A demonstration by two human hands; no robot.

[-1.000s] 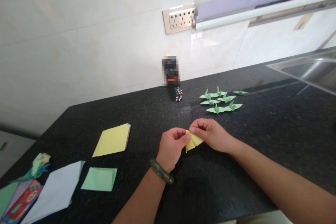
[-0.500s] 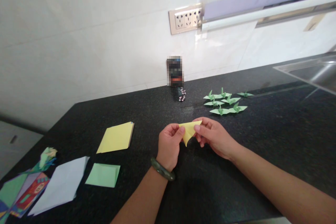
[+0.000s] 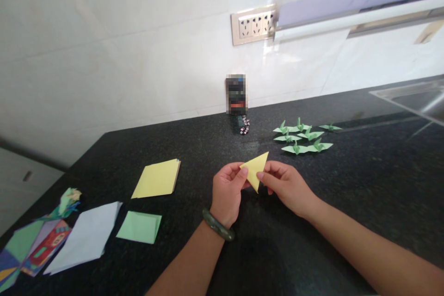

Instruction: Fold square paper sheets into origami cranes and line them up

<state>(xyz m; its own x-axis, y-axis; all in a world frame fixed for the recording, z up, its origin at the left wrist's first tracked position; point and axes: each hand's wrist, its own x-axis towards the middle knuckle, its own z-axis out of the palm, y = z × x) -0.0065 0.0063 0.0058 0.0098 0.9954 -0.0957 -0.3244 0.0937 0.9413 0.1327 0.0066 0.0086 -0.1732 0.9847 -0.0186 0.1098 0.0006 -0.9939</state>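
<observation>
A piece of yellow origami paper (image 3: 255, 169), folded into a triangle, is held above the dark counter. My left hand (image 3: 229, 189) pinches its left corner, thumb on top and fingers behind. From the other side, my right hand (image 3: 286, 185) grips the right edge between thumb and fingers. One point of the triangle aims up and right, another down. Beyond my right hand, several green paper cranes (image 3: 296, 149) stand grouped on the counter. A dark bangle (image 3: 218, 225) circles my left wrist.
Left of my hands lie a yellow paper stack (image 3: 156, 179), folded green paper (image 3: 139, 227), white sheets (image 3: 86, 238) and a colourful packet (image 3: 48, 245). A blurred-out dark object (image 3: 236, 95) leans on the wall near a beaded string (image 3: 245, 125). A sink (image 3: 416, 97) is at right.
The yellow paper has been turned, so its right point now rises instead of lying level. My right hand has slid lower along its edge. The view has shifted slightly left.
</observation>
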